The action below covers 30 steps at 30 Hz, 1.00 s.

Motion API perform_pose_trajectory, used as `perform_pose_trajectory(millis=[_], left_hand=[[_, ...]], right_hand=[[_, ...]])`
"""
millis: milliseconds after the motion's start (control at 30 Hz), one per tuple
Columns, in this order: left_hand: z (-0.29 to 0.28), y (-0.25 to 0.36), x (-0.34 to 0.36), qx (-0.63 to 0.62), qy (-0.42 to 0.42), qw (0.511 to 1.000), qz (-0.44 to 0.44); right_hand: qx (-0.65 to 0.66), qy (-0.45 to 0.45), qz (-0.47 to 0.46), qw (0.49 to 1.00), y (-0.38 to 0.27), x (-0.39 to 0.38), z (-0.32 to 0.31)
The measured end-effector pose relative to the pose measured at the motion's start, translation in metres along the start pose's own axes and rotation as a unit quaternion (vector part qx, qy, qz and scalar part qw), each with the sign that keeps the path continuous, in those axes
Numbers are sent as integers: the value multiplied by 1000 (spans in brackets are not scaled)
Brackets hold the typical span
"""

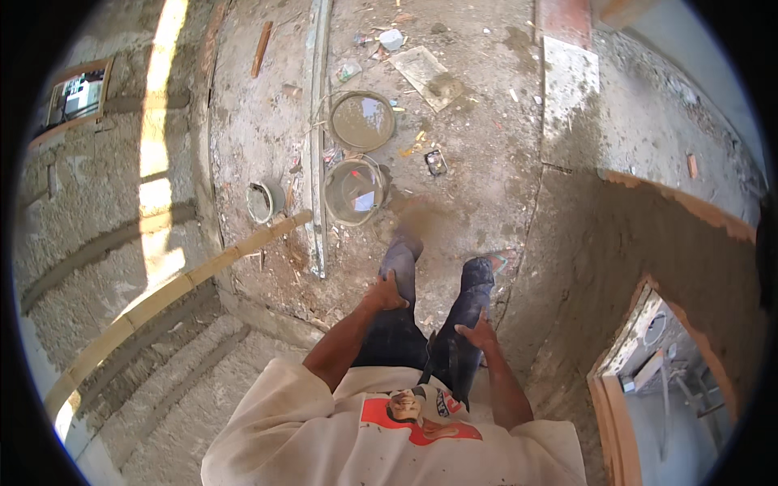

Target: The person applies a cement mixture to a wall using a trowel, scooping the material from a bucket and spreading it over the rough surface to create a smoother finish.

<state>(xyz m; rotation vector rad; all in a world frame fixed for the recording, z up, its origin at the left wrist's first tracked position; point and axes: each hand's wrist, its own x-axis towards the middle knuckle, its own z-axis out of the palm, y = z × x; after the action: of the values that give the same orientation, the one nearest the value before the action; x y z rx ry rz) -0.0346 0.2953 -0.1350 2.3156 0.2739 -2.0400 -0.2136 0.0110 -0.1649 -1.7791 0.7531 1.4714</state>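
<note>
My left hand [386, 295] grips the left leg of my dark trousers [399, 263] near the knee, thumb apart from the fingers. On the other leg, my right hand [478, 332] clasps the cloth in the same way; some of its fingers are hidden behind the leg. A brown blur covers the spot by my left foot. My right foot wears a sandal [504, 259]. Ahead of my left leg stands a bucket of clear water [328, 194]. Just beyond it sits a round tub [334, 134] of murky grey-brown water.
A small cement-stained bucket [277, 197] stands left of a long metal channel [318, 49]. A bamboo pole [174, 285] slants across the left. A dirty flat sheet [417, 69], a small dark box [436, 163] and scraps litter the floor. A wood-framed opening [612, 421] lies right.
</note>
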Motion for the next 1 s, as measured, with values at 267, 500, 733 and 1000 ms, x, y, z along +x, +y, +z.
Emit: perform_pose_trajectory(millis=[267, 500, 733, 1000], left_hand=[[-46, -44, 41, -130, 107, 982, -83], [-66, -80, 87, -264, 161, 947, -92], [-65, -102, 107, -328, 172, 921, -118], [-74, -100, 112, -340, 168, 917, -119]], right_hand=[[-338, 46, -103, 934, -142, 146, -84], [-76, 18, -273, 959, -478, 294, -77], [162, -8, -291, 943, -739, 404, 22], [354, -138, -320, 868, -808, 419, 32]])
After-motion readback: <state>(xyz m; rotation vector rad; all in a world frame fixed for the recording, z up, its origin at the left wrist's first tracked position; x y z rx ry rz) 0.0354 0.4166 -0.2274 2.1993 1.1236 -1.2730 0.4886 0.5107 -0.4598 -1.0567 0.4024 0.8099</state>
